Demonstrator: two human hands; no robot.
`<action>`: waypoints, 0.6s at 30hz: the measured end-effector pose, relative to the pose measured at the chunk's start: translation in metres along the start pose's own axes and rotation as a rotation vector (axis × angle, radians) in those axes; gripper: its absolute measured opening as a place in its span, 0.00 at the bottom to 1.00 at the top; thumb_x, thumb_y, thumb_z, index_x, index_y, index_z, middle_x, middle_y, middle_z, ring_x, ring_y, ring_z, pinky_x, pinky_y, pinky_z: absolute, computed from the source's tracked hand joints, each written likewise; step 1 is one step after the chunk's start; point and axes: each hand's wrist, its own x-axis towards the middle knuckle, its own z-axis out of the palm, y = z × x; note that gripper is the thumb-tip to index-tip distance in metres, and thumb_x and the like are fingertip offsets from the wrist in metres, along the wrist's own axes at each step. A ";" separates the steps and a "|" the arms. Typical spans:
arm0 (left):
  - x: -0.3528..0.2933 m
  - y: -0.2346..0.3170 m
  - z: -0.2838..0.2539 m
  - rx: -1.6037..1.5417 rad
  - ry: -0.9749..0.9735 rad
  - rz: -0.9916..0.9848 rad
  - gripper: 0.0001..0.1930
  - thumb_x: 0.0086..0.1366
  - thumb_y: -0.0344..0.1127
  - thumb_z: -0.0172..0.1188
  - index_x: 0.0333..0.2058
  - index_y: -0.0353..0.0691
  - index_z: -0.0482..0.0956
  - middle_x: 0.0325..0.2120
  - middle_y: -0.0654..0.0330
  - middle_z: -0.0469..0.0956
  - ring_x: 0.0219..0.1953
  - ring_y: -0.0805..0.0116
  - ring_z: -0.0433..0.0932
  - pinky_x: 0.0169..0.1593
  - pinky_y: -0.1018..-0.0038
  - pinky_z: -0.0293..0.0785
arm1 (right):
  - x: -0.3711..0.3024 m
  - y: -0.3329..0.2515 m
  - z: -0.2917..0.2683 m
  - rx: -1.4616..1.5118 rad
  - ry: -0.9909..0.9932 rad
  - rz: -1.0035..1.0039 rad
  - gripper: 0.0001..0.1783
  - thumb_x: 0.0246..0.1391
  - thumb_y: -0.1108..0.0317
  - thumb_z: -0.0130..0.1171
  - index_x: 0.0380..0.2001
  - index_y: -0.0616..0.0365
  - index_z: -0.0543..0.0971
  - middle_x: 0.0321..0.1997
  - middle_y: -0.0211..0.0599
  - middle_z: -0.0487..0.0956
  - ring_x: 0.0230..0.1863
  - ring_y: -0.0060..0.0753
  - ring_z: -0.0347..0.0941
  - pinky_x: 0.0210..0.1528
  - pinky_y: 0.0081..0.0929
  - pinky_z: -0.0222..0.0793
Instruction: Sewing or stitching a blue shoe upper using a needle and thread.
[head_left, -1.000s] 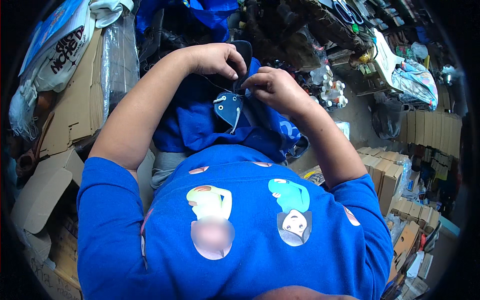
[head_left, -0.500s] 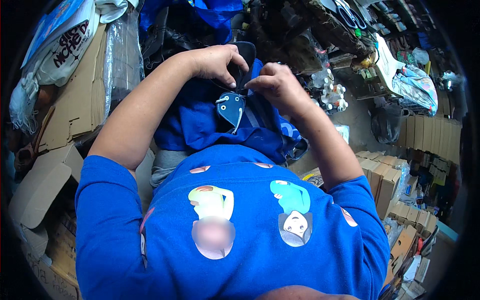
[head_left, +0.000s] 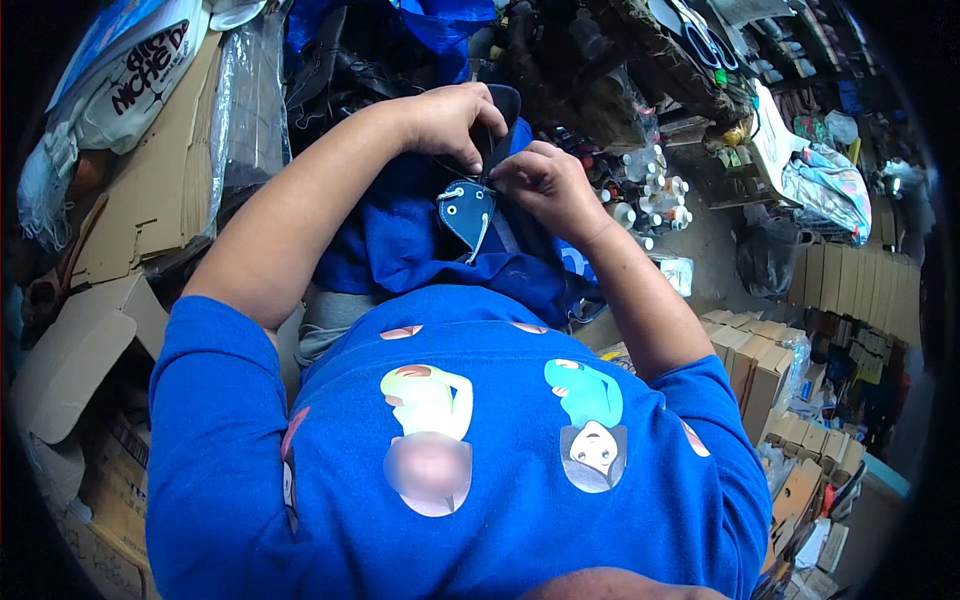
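Note:
On my lap, over dark blue cloth (head_left: 370, 235), lies what looks like a dark navy shoe. Its pointed flap (head_left: 466, 222) faces me, with light stitching, metal eyelets and a white lace. A black rounded part (head_left: 508, 103) of it rises beyond my hands. My left hand (head_left: 458, 122) curls over its left side, thumb and fingers closed on the dark material. Against the right side, just past the flap, my right hand (head_left: 548, 188) is closed in a pinch. What sits between those fingertips is too small to make out.
Flattened cardboard (head_left: 150, 160) and a clear plastic-wrapped stack (head_left: 250, 110) stand at my left, above an open carton (head_left: 85, 350). Several small bottles (head_left: 660, 195) crowd the floor to the right. Rows of cardboard boxes (head_left: 755, 365) lie beyond my right elbow.
The right hand has come slightly lower, its fingers curled closer to the shoe. My left hand stays on the shoe, shifted slightly right in view.

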 end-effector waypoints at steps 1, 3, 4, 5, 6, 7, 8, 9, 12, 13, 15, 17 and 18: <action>-0.003 -0.004 0.003 0.023 0.099 0.060 0.24 0.44 0.29 0.68 0.44 0.40 0.77 0.44 0.53 0.68 0.50 0.54 0.69 0.56 0.67 0.66 | 0.000 0.001 -0.001 0.002 0.004 0.002 0.09 0.43 0.71 0.65 0.33 0.49 0.84 0.26 0.36 0.75 0.32 0.37 0.74 0.37 0.31 0.70; -0.010 -0.006 0.011 0.014 0.331 0.038 0.21 0.47 0.27 0.64 0.44 0.41 0.77 0.44 0.52 0.68 0.51 0.53 0.69 0.57 0.67 0.65 | -0.002 0.003 -0.002 -0.130 0.053 -0.114 0.08 0.43 0.69 0.65 0.31 0.48 0.83 0.25 0.36 0.76 0.31 0.39 0.74 0.38 0.35 0.67; -0.016 -0.006 0.014 0.002 0.566 0.013 0.19 0.50 0.25 0.59 0.45 0.41 0.77 0.45 0.52 0.67 0.51 0.53 0.68 0.58 0.67 0.64 | -0.005 0.005 -0.003 -0.115 0.053 -0.107 0.10 0.43 0.70 0.64 0.33 0.46 0.83 0.26 0.35 0.75 0.32 0.40 0.73 0.38 0.36 0.65; -0.026 -0.008 0.009 0.050 0.593 0.051 0.16 0.55 0.22 0.51 0.43 0.40 0.77 0.44 0.51 0.67 0.51 0.53 0.68 0.57 0.68 0.64 | -0.008 0.005 -0.002 -0.109 0.063 -0.097 0.10 0.43 0.70 0.64 0.33 0.46 0.83 0.26 0.35 0.75 0.32 0.40 0.73 0.38 0.36 0.65; -0.042 -0.010 0.007 0.083 0.577 0.038 0.17 0.55 0.21 0.50 0.43 0.40 0.77 0.44 0.51 0.67 0.49 0.53 0.70 0.55 0.68 0.65 | -0.011 0.001 -0.001 -0.143 0.062 -0.078 0.11 0.44 0.70 0.63 0.34 0.45 0.83 0.27 0.34 0.75 0.33 0.39 0.72 0.39 0.35 0.65; -0.054 -0.008 0.007 0.112 0.562 0.029 0.17 0.56 0.20 0.50 0.43 0.39 0.77 0.44 0.51 0.67 0.47 0.54 0.72 0.54 0.68 0.66 | -0.015 -0.002 -0.002 -0.181 0.061 -0.056 0.12 0.44 0.70 0.63 0.35 0.44 0.83 0.27 0.33 0.74 0.34 0.39 0.72 0.40 0.34 0.64; -0.064 -0.002 0.010 0.111 0.553 0.031 0.17 0.56 0.20 0.50 0.43 0.39 0.77 0.44 0.51 0.67 0.47 0.54 0.72 0.54 0.68 0.66 | -0.019 -0.008 0.000 -0.227 0.072 -0.046 0.14 0.46 0.70 0.61 0.38 0.44 0.82 0.28 0.32 0.73 0.36 0.37 0.71 0.43 0.35 0.62; -0.076 0.007 0.014 -0.004 0.526 -0.071 0.15 0.56 0.20 0.51 0.42 0.39 0.78 0.41 0.53 0.69 0.44 0.56 0.74 0.52 0.69 0.67 | -0.024 -0.011 0.003 -0.224 0.076 -0.041 0.14 0.46 0.70 0.61 0.38 0.44 0.82 0.28 0.32 0.73 0.36 0.37 0.71 0.43 0.35 0.62; -0.096 0.022 0.027 -0.067 0.535 -0.144 0.12 0.56 0.21 0.53 0.37 0.39 0.80 0.34 0.56 0.72 0.37 0.59 0.76 0.48 0.68 0.69 | -0.035 -0.016 0.014 -0.365 0.149 -0.068 0.16 0.48 0.70 0.59 0.43 0.46 0.80 0.27 0.31 0.72 0.36 0.34 0.70 0.45 0.38 0.59; -0.098 0.022 0.030 -0.014 0.574 -0.116 0.10 0.55 0.22 0.55 0.35 0.40 0.81 0.30 0.58 0.74 0.34 0.59 0.76 0.47 0.67 0.70 | -0.035 -0.017 0.016 -0.366 0.152 -0.066 0.16 0.48 0.70 0.59 0.43 0.46 0.80 0.27 0.31 0.72 0.36 0.34 0.70 0.45 0.38 0.59; -0.096 0.014 0.038 0.304 0.650 0.003 0.06 0.52 0.25 0.61 0.29 0.42 0.82 0.23 0.61 0.73 0.33 0.60 0.74 0.44 0.67 0.69 | -0.036 -0.019 0.019 -0.329 0.171 -0.044 0.17 0.48 0.70 0.59 0.43 0.44 0.80 0.28 0.31 0.72 0.35 0.34 0.70 0.46 0.38 0.58; -0.094 0.013 0.043 0.574 0.636 -0.026 0.06 0.49 0.27 0.64 0.28 0.45 0.82 0.24 0.63 0.74 0.34 0.60 0.73 0.41 0.69 0.68 | -0.032 -0.019 0.012 -0.299 0.120 -0.006 0.17 0.48 0.71 0.59 0.43 0.43 0.81 0.28 0.32 0.73 0.36 0.35 0.71 0.46 0.38 0.60; -0.091 0.016 0.044 0.592 0.650 -0.062 0.05 0.50 0.32 0.65 0.28 0.47 0.83 0.24 0.65 0.74 0.37 0.64 0.72 0.44 0.67 0.64 | -0.029 -0.016 0.008 -0.272 0.069 0.033 0.18 0.48 0.71 0.59 0.43 0.41 0.81 0.29 0.33 0.73 0.37 0.36 0.71 0.46 0.37 0.62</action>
